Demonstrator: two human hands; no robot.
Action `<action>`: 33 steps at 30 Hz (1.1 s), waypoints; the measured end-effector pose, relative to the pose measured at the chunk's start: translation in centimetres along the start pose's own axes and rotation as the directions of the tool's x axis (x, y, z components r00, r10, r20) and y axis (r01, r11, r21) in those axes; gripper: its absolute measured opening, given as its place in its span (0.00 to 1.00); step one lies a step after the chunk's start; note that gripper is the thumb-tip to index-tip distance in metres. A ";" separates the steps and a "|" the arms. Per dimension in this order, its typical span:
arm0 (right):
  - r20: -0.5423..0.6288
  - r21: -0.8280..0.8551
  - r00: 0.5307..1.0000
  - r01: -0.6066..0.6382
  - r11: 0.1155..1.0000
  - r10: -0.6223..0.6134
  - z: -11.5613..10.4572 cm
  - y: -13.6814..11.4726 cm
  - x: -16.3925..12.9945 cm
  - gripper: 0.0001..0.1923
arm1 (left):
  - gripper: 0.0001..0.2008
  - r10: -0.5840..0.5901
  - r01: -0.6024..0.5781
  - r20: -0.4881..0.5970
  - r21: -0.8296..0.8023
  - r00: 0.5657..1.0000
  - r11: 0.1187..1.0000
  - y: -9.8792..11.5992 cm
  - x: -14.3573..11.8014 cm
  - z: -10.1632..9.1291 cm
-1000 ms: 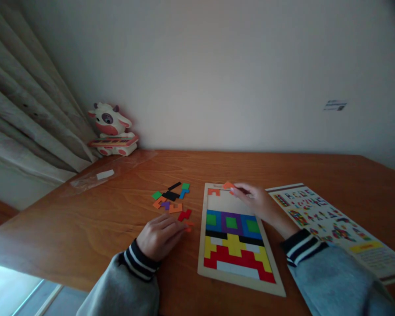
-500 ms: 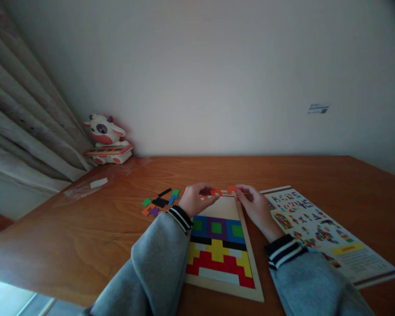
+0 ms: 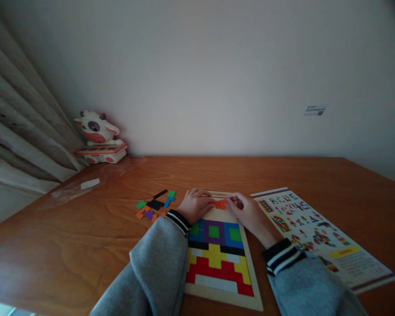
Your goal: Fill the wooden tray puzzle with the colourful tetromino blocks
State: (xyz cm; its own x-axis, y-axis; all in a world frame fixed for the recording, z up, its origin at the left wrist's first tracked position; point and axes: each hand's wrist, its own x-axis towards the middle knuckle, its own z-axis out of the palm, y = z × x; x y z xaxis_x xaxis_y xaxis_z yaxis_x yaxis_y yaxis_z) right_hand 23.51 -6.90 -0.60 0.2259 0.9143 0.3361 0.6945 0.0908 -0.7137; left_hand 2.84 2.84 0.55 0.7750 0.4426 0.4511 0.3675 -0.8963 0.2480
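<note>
A wooden puzzle board lies in front of me, its lower part filled with red, yellow, white, black, blue, purple and green block pieces. Over its bare upper part, orange puzzle pieces sit between my hands, close together so that I cannot tell where one ends. My left hand has its fingers closed at their left end. My right hand pinches the right end between thumb and fingers. My fingertips hide part of the orange.
Loose pieces, among them a black piece and a purple piece, lie left of the board. A printed pattern sheet lies at the right. A cow toy stands at the back left near the curtain.
Both hands have come down toward the upper part of the board. The orange pieces, apart before, are now together between my fingers. The view has shifted slightly.
</note>
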 end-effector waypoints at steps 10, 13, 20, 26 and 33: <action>-0.042 -0.140 0.996 0.072 0.988 -0.078 0.2 0.8 0.2 0.13 | 0.15 0.112 -0.117 0.049 0.113 0.992 0.987 0.2 -1.2 -0.3; -0.059 -0.191 0.995 0.069 0.979 -0.082 0.5 0.9 0.2 0.12 | 0.17 0.082 -0.093 0.088 0.125 0.993 0.988 0.0 -1.7 -0.4; -0.033 -0.183 0.963 0.258 0.949 -0.268 -0.5 0.7 0.0 0.11 | 0.19 0.040 -0.047 0.119 0.057 0.992 0.997 0.0 -2.4 -0.5; 0.121 -0.226 0.926 0.376 0.899 -0.358 -1.1 0.7 -0.6 0.15 | 0.21 0.024 -0.028 0.135 0.029 0.991 0.999 -0.5 -2.7 -0.1; 0.216 -0.245 0.919 0.377 0.893 -0.329 -1.3 -0.5 -0.8 0.22 | 0.22 0.022 -0.023 0.133 0.004 0.991 1.000 -0.5 -2.7 0.0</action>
State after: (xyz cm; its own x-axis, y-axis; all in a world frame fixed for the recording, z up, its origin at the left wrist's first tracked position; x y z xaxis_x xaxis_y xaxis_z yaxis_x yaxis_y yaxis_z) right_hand 23.85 -8.20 0.24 -0.1683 0.8958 0.4114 0.8728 0.3294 -0.3603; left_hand 0.51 2.12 -0.79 0.8446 0.4148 0.3385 0.3514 -0.9065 0.2343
